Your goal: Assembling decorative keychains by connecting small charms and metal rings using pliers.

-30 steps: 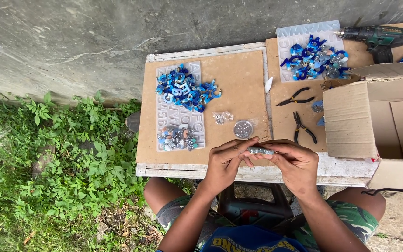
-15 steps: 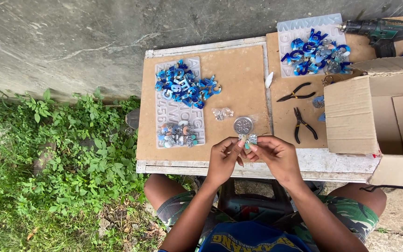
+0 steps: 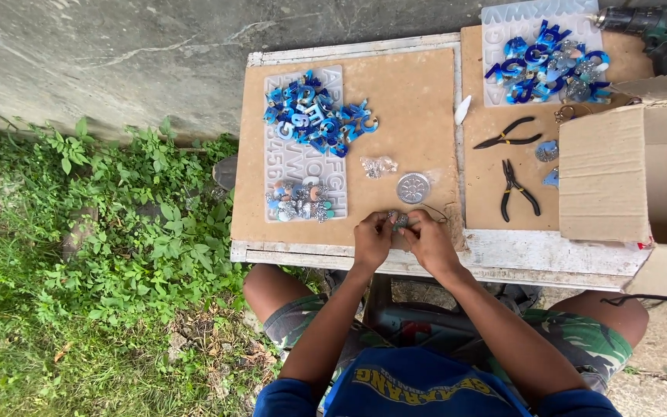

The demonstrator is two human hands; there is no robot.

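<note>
My left hand and my right hand meet at the near edge of the brown board. Together they pinch a small silvery glittery piece between the fingertips. Just beyond the hands lies a round silver disc and a small clear bag of glitter bits. To the left sits a clear letter mould with a heap of blue letter shapes on top and a smaller pile of pale pieces lower down.
Two black pliers lie on the right board. A second mould with blue letters sits at the back right, a dark green drill beside it. An open cardboard box stands right. Weeds grow left.
The view has shifted slightly. My hands have moved a little forward over the board's edge and turned the small piece between the fingertips.
</note>
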